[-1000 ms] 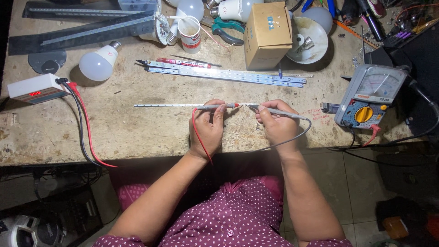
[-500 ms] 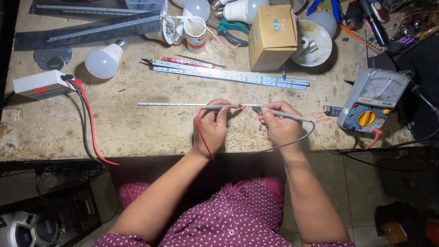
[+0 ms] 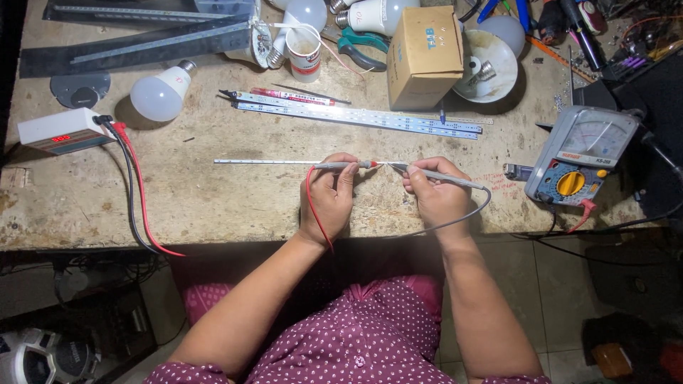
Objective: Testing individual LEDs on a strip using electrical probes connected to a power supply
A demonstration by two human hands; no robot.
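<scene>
At mid-desk (image 3: 213,206) our left hand (image 3: 329,199) pinches the red probe (image 3: 348,165), our right hand (image 3: 437,195) the grey probe (image 3: 434,175); both tips touch the thin strip (image 3: 270,161). Meter (image 3: 580,156) sits right; two strips (image 3: 356,117) farther off lie untouched.

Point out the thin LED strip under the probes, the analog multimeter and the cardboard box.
thin LED strip (image 3: 263,161), head view, bare left stretch.
analog multimeter (image 3: 578,183), head view, yellow dial.
cardboard box (image 3: 425,60), head view, top face.

Thin white strip (image 3: 284,162) lies flat — red-tipped probe (image 3: 348,165) and grey probe (image 3: 434,175) touching it.
</scene>
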